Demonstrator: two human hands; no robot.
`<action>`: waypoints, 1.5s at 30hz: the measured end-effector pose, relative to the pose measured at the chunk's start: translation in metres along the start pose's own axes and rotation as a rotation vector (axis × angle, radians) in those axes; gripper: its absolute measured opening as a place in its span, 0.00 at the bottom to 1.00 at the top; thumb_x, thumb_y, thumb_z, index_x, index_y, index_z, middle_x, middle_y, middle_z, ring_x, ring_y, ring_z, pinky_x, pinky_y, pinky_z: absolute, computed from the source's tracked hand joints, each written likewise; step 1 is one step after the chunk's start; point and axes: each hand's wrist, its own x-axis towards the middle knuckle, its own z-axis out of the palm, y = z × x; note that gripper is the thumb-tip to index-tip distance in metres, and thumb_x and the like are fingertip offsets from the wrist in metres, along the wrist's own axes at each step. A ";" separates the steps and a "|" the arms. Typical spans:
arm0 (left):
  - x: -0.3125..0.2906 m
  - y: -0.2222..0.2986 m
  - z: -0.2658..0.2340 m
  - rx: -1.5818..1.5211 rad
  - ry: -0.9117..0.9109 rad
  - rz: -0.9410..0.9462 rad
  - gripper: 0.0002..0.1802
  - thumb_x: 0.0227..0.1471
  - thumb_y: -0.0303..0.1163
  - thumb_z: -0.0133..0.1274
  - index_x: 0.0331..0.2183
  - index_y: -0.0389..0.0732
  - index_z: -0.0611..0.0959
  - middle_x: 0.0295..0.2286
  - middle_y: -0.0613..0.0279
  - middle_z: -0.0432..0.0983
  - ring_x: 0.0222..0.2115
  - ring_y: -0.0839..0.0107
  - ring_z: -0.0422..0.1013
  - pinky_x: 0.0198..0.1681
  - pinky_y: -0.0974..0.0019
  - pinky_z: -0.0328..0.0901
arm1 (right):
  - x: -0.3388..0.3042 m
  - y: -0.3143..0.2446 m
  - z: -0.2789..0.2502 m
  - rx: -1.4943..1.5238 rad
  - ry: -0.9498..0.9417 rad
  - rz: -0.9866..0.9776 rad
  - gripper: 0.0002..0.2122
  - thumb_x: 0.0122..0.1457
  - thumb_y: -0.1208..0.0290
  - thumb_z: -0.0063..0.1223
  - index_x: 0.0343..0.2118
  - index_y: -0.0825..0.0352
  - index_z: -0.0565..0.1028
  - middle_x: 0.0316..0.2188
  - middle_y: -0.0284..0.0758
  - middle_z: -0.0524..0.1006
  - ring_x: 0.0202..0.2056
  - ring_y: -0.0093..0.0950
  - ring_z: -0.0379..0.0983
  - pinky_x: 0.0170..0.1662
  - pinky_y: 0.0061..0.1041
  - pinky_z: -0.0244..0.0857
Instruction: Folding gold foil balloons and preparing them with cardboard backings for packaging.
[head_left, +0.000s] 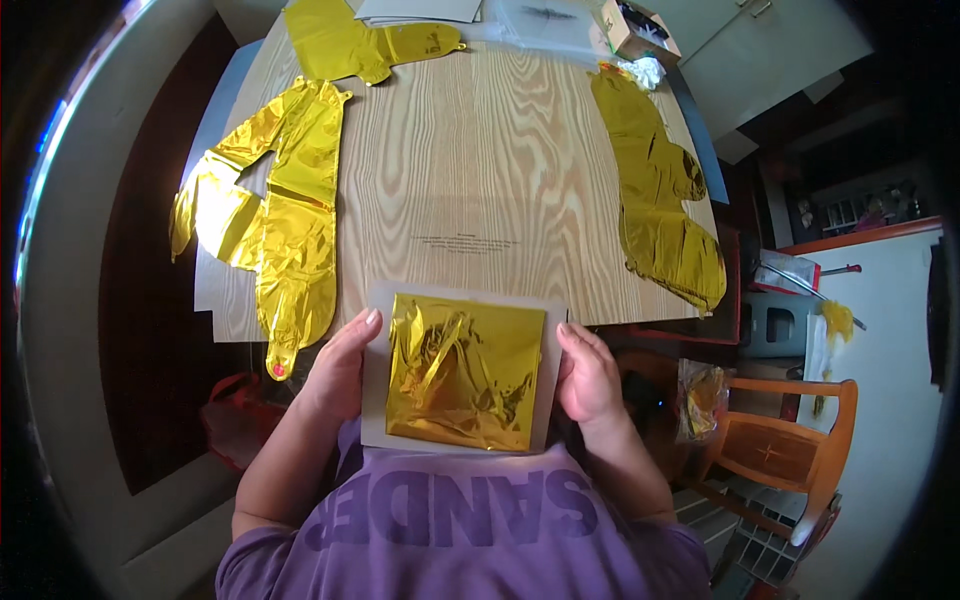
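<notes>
Between my two hands, close to my chest, is a folded gold foil balloon [465, 375], flat and square. It lies on or inside a pale, translucent flat sheet or sleeve [375, 400]; which of these I cannot tell. My left hand [342, 365] grips the left edge, thumb on top. The right edge is in my right hand [590, 372], its thumb on top too. Fingers beneath are hidden. Three flat, uninflated gold foil balloons lie on the wooden table: a shiny one [300, 200] at the left, another [350, 45] at the far left, and a third [660, 195] along the right.
Small print shows on a faint clear sheet [465, 243] mid-table. White sheets [418, 10], clear plastic [548, 25], an open box [640, 35] and crumpled tissue [645, 72] sit at the far side. A wooden chair [765, 450] and a red bag [235, 420] stand beside the table.
</notes>
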 end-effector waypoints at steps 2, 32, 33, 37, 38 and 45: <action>-0.006 0.008 0.013 0.072 -0.071 0.070 0.23 0.59 0.32 0.55 0.55 0.38 0.72 0.49 0.59 0.75 0.49 0.69 0.72 0.55 0.62 0.66 | 0.002 -0.014 -0.007 0.031 -0.226 0.065 0.12 0.67 0.71 0.46 0.48 0.71 0.74 0.47 0.35 0.78 0.47 0.23 0.74 0.53 0.24 0.66; -0.021 -0.013 0.013 0.399 -0.028 0.201 0.30 0.55 0.25 0.60 0.57 0.38 0.69 0.50 0.61 0.74 0.51 0.72 0.70 0.56 0.64 0.63 | -0.018 -0.002 0.008 -0.523 -0.001 -0.187 0.09 0.64 0.68 0.57 0.37 0.70 0.79 0.29 0.21 0.77 0.31 0.11 0.66 0.37 0.15 0.63; -0.021 -0.015 0.012 0.389 -0.025 0.186 0.30 0.55 0.25 0.60 0.57 0.38 0.69 0.50 0.61 0.74 0.51 0.72 0.70 0.56 0.65 0.63 | -0.019 -0.004 0.009 -0.546 0.010 -0.202 0.10 0.64 0.67 0.58 0.36 0.71 0.79 0.29 0.21 0.76 0.31 0.10 0.66 0.37 0.15 0.63; -0.024 -0.014 0.013 0.352 -0.037 0.196 0.29 0.57 0.26 0.58 0.58 0.39 0.68 0.51 0.62 0.73 0.52 0.72 0.69 0.57 0.64 0.62 | -0.020 0.001 -0.005 -0.652 -0.004 -0.188 0.12 0.67 0.65 0.54 0.38 0.71 0.80 0.30 0.22 0.78 0.32 0.11 0.67 0.38 0.15 0.64; -0.025 -0.014 0.012 0.353 -0.047 0.213 0.28 0.58 0.27 0.58 0.58 0.39 0.68 0.52 0.62 0.73 0.52 0.72 0.69 0.57 0.64 0.62 | -0.024 0.001 -0.013 -0.691 -0.029 -0.165 0.12 0.67 0.65 0.53 0.39 0.71 0.80 0.31 0.23 0.78 0.33 0.11 0.68 0.39 0.14 0.63; -0.038 -0.007 0.013 0.394 -0.141 0.164 0.27 0.59 0.32 0.57 0.58 0.39 0.69 0.49 0.65 0.73 0.49 0.76 0.68 0.53 0.67 0.63 | -0.026 0.008 -0.015 -0.194 0.018 -0.203 0.14 0.71 0.66 0.43 0.45 0.73 0.75 0.39 0.30 0.77 0.41 0.18 0.70 0.48 0.20 0.62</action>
